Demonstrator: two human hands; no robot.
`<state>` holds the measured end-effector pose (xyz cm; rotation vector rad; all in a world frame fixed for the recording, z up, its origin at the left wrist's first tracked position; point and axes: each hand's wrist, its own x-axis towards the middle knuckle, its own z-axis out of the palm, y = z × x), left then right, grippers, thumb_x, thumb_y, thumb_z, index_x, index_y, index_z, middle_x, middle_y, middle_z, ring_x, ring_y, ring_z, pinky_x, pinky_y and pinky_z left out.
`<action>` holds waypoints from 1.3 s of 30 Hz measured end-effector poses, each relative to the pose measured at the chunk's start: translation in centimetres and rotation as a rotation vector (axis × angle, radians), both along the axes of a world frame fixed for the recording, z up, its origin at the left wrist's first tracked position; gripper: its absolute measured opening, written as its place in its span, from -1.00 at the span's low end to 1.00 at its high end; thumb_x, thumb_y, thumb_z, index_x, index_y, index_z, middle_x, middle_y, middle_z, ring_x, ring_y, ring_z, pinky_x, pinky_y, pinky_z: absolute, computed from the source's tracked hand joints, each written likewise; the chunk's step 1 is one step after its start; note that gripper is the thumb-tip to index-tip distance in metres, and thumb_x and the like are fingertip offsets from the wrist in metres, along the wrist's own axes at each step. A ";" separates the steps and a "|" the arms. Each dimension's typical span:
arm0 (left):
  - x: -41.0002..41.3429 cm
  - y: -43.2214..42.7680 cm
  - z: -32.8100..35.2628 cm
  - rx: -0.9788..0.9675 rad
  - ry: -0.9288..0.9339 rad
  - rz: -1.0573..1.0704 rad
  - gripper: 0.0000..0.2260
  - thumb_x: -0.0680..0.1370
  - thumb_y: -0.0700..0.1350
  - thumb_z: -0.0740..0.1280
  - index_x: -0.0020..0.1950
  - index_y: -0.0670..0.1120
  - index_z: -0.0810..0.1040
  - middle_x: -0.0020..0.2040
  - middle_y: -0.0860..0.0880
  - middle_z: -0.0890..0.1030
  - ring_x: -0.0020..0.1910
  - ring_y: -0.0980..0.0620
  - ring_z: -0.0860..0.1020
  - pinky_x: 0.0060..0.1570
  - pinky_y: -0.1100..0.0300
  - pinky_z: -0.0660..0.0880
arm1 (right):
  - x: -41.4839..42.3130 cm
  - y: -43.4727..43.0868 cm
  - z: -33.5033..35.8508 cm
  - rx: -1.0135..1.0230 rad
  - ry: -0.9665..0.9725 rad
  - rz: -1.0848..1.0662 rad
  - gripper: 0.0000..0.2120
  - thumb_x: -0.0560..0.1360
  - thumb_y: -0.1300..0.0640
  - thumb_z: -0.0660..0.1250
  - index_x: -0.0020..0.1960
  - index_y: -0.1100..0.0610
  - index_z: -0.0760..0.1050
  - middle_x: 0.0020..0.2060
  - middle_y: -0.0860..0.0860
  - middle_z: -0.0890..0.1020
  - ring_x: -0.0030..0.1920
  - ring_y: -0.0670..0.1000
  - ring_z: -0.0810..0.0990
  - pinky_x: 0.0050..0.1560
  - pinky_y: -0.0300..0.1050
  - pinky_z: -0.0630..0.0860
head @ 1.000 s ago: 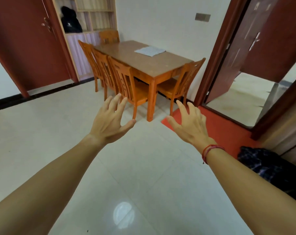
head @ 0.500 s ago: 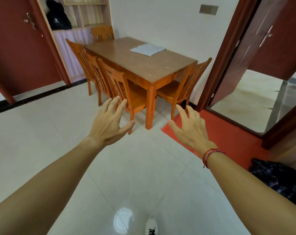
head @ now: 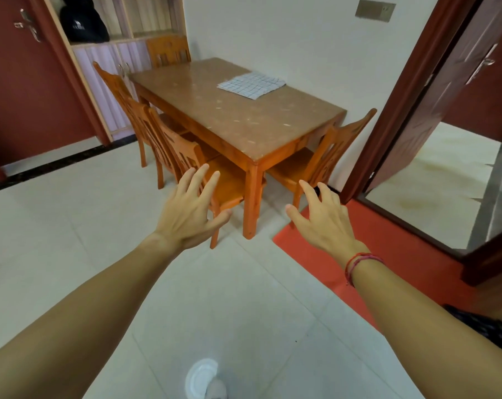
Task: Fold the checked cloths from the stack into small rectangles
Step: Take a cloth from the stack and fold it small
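Upper left of the frame: a dark red door [head: 28,82], then a shelf unit [head: 146,33] with a black bag [head: 82,23] on it. Just below, a row of orange chairs [head: 169,145] along the left side of the tabletop [head: 229,116]. Left of centre, the left hand [head: 186,214] in the air, palm down, fingers [head: 199,177] straight and spread apart, holding nothing. Above centre, the stack of checked cloths [head: 251,84] lying flat near the tabletop's far right edge, well apart from both hands. Right of centre, the right hand [head: 324,223] also in the air, fingers spread, empty, a red bracelet [head: 359,262] at the wrist. Further right, a red mat [head: 388,254] on the floor, then an open door [head: 445,90].
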<state>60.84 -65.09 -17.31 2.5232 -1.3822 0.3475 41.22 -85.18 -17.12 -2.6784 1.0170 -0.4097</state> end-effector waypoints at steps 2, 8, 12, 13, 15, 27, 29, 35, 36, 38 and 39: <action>1.9 -2.1 -0.6 0.009 0.000 0.002 -0.24 0.52 0.43 -0.03 0.57 -0.03 0.14 0.57 -0.10 0.14 0.54 -0.19 0.10 0.42 -0.15 0.19 | 2.1 -2.0 -0.4 0.003 0.000 0.000 -0.37 0.54 -0.31 0.11 0.54 -0.12 0.10 0.51 0.10 0.18 0.49 0.15 0.15 0.38 0.18 0.21; 9.3 -8.5 -1.9 -0.002 0.013 -0.026 -0.24 0.51 0.42 -0.01 0.57 -0.03 0.16 0.57 -0.11 0.15 0.54 -0.19 0.10 0.43 -0.17 0.17 | 9.5 -7.9 -1.3 -0.013 0.020 -0.018 -0.36 0.54 -0.32 0.09 0.55 -0.11 0.10 0.51 0.12 0.18 0.49 0.15 0.15 0.39 0.17 0.18; 15.7 -13.3 -1.7 -0.015 0.008 -0.047 -0.26 0.52 0.41 0.03 0.57 -0.01 0.14 0.58 -0.09 0.14 0.54 -0.18 0.10 0.43 -0.17 0.13 | 15.4 -12.3 -1.6 -0.024 0.048 -0.047 -0.35 0.54 -0.33 0.07 0.55 -0.12 0.08 0.52 0.12 0.17 0.50 0.15 0.15 0.40 0.18 0.18; 17.2 -14.4 -1.7 -0.018 0.011 -0.045 -0.26 0.52 0.40 0.03 0.57 -0.01 0.15 0.57 -0.09 0.14 0.54 -0.18 0.11 0.43 -0.17 0.13 | 16.7 -13.3 -1.7 -0.021 0.055 -0.052 -0.35 0.54 -0.34 0.06 0.55 -0.12 0.08 0.53 0.12 0.16 0.50 0.15 0.15 0.40 0.18 0.17; 20.0 -16.5 -1.7 -0.013 0.010 -0.039 -0.26 0.51 0.41 0.02 0.57 -0.01 0.14 0.57 -0.09 0.15 0.53 -0.18 0.11 0.43 -0.16 0.14 | 19.5 -15.3 -1.8 -0.012 0.058 -0.061 -0.35 0.54 -0.34 0.06 0.55 -0.12 0.08 0.53 0.12 0.16 0.50 0.15 0.14 0.41 0.18 0.17; 31.5 -29.2 -4.0 -0.008 0.036 -0.071 -0.29 0.53 0.39 0.05 0.55 0.00 0.16 0.57 -0.08 0.16 0.53 -0.14 0.11 0.44 -0.11 0.17 | 31.3 -27.0 -2.8 -0.028 0.031 -0.064 -0.36 0.54 -0.29 0.11 0.54 -0.08 0.13 0.50 0.14 0.23 0.47 0.18 0.21 0.42 0.20 0.20; 33.2 -31.6 -4.2 -0.012 0.037 -0.074 -0.29 0.53 0.38 0.04 0.55 -0.01 0.17 0.56 -0.08 0.17 0.53 -0.13 0.11 0.44 -0.11 0.18 | 33.3 -29.5 -3.1 -0.029 0.028 -0.051 -0.38 0.55 -0.27 0.11 0.55 -0.08 0.12 0.51 0.15 0.22 0.49 0.17 0.18 0.42 0.19 0.17; 39.0 -39.6 -4.4 0.021 0.047 -0.071 -0.30 0.54 0.34 0.09 0.55 -0.05 0.17 0.55 -0.13 0.17 0.52 -0.17 0.12 0.42 -0.13 0.23 | 39.2 -38.1 -4.2 -0.024 0.056 -0.046 -0.36 0.54 -0.32 0.08 0.55 -0.13 0.08 0.51 0.11 0.22 0.48 0.16 0.20 0.41 0.18 0.21; 39.9 -40.8 -4.4 0.024 0.053 -0.066 -0.30 0.54 0.34 0.09 0.55 -0.06 0.17 0.55 -0.13 0.18 0.51 -0.18 0.13 0.41 -0.14 0.24 | 40.1 -39.5 -4.3 -0.023 0.056 -0.037 -0.35 0.53 -0.33 0.08 0.55 -0.14 0.08 0.50 0.09 0.23 0.46 0.16 0.22 0.40 0.19 0.23; 41.7 -43.1 -4.5 0.030 0.070 -0.051 -0.30 0.54 0.33 0.08 0.55 -0.06 0.18 0.55 -0.13 0.17 0.51 -0.18 0.12 0.40 -0.15 0.23 | 41.9 -42.2 -4.4 -0.006 0.055 -0.031 -0.36 0.52 -0.32 0.09 0.54 -0.16 0.09 0.49 0.08 0.24 0.46 0.15 0.22 0.40 0.20 0.24; 42.6 -44.1 -4.5 0.033 0.079 -0.045 -0.31 0.54 0.33 0.08 0.55 -0.06 0.18 0.56 -0.13 0.16 0.51 -0.17 0.12 0.40 -0.14 0.23 | 42.8 -43.3 -4.5 0.015 0.056 -0.035 -0.37 0.53 -0.31 0.10 0.54 -0.16 0.09 0.49 0.09 0.23 0.47 0.16 0.21 0.41 0.20 0.22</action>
